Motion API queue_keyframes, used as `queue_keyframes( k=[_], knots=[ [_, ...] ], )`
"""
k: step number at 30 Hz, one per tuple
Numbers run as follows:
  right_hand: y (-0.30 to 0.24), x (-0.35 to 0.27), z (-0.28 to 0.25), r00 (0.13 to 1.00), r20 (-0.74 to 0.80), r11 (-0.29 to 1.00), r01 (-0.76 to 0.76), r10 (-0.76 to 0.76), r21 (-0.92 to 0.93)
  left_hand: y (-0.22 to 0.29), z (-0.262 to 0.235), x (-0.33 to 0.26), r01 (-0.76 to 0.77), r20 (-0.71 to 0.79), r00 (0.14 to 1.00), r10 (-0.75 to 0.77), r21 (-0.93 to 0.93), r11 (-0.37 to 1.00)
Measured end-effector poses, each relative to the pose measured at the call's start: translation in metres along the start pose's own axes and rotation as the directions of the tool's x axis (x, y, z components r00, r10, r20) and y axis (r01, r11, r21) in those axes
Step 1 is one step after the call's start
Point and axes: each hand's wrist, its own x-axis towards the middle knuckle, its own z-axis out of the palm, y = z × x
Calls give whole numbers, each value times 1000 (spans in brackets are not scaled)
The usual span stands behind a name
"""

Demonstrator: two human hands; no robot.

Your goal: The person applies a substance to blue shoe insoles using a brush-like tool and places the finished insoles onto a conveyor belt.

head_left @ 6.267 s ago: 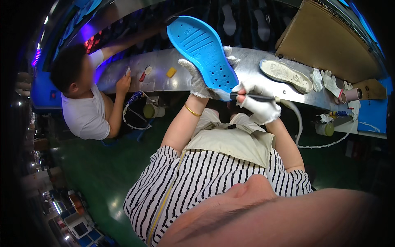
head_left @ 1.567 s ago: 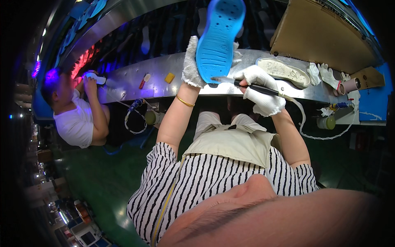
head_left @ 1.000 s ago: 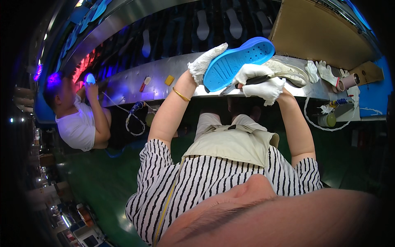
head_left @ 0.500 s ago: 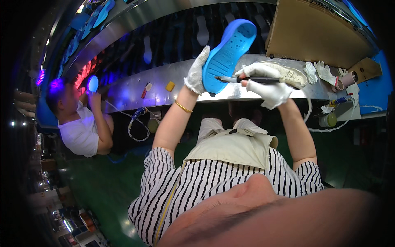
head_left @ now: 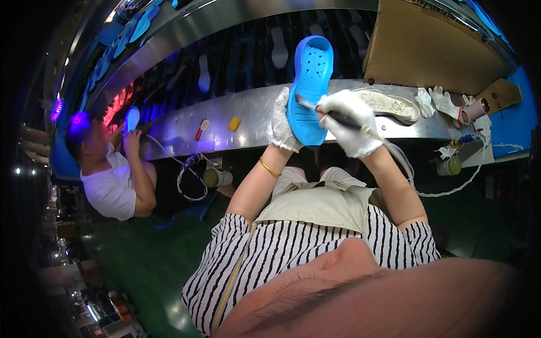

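Note:
A blue shoe sole (head_left: 311, 84) with a raised rim and small holes stands nearly lengthwise before me, over the metal bench edge. My left hand (head_left: 282, 125), in a white glove, grips it along its left side near the lower end. In my gloved right hand (head_left: 354, 119) is a brush (head_left: 307, 103) with a dark handle, closed between the fingers. Its tip reaches the left inner side of the sole; whether it touches cannot be made out. A white hose trails from the handle's back end. A cream shoe sole (head_left: 390, 106) lies on the bench beyond my right hand.
Behind the bench (head_left: 248, 107) runs a dark conveyor carrying soles. A cardboard box (head_left: 434, 56) stands at right, near white gloves (head_left: 444, 102) and a tape roll (head_left: 478, 109). A yellow block (head_left: 234, 124) lies left. A co-worker (head_left: 115, 180) sits farther left, holding a sole.
The blue sole has come lower and turned more upright with my left hand. My right hand has shifted left, and the brush tip is now higher along the sole's left side.

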Motion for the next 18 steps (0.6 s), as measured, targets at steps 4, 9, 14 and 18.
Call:
queue_keyframes(
  k=[4,9,14,18],
  knots=[
    [-11,-5,7,975,214,991,32,-59,129,0,-30,-4,-79,-28,996,86,197,977],
    [13,-10,-19,810,286,744,-585,513,323,6,-5,-13,51,-227,974,-16,151,987],
    [57,9,-32,781,261,651,-619,567,439,0,18,-23,160,-89,986,-144,202,966],
    [87,20,-43,863,-108,785,-389,494,482,-5,23,-24,187,-97,981,-169,229,955]
  ],
)
